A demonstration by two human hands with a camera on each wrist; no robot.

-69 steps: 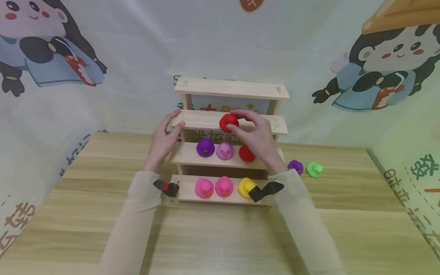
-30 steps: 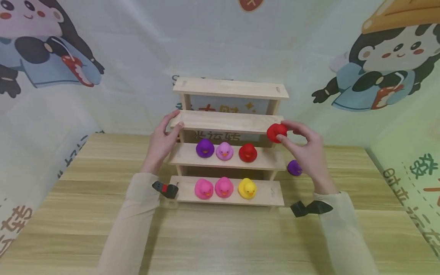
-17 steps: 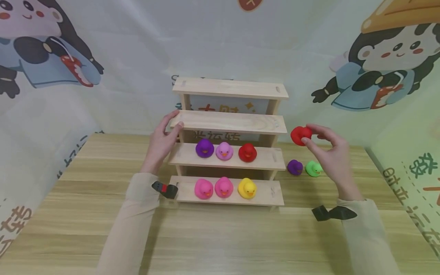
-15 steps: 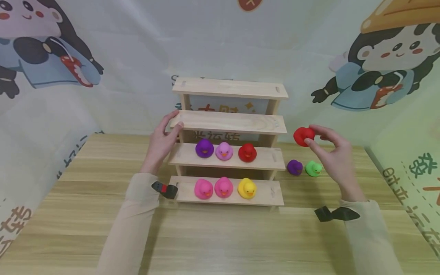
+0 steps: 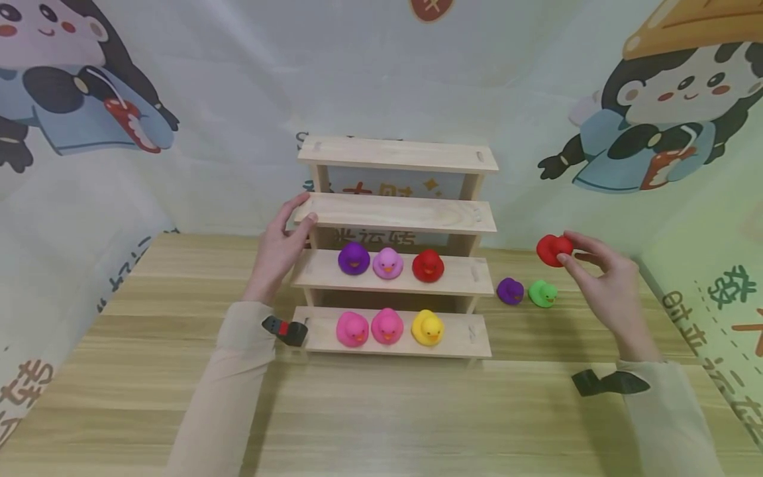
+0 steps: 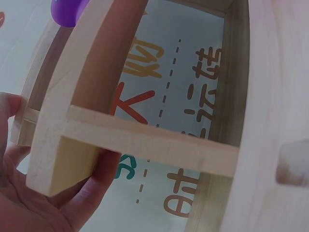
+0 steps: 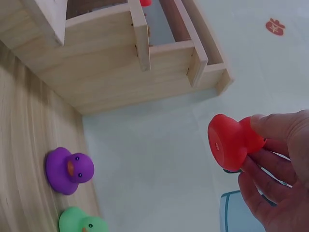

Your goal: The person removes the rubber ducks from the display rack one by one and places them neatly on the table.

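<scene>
My right hand [image 5: 610, 288] pinches a red rubber duck [image 5: 550, 250] between thumb and fingers, raised to the right of the wooden tiered shelf [image 5: 393, 212]. In the right wrist view, the duck's flat underside faces away from the palm. With thumb in front and fingers behind, my left hand [image 5: 277, 248] grips the left end of the shelf's second board from the top. On the board below stand a dark purple duck [image 5: 354, 258], a light purple duck [image 5: 388, 264] and another red duck [image 5: 428, 265]. Two pink ducks [image 5: 352, 329] and a yellow duck [image 5: 427, 328] occupy the lowest board.
To the right of the shelf, a purple duck [image 5: 510, 291] and a green duck [image 5: 542, 293] sit on the wooden table [image 5: 381, 411]. Behind everything hangs a printed backdrop [image 5: 238, 99] with cartoon figures, and it also runs along both sides.
My right hand has carried the red duck from in front of the second board rightward, past the shelf's end, and slightly lower. My left hand has kept its hold on the shelf.
</scene>
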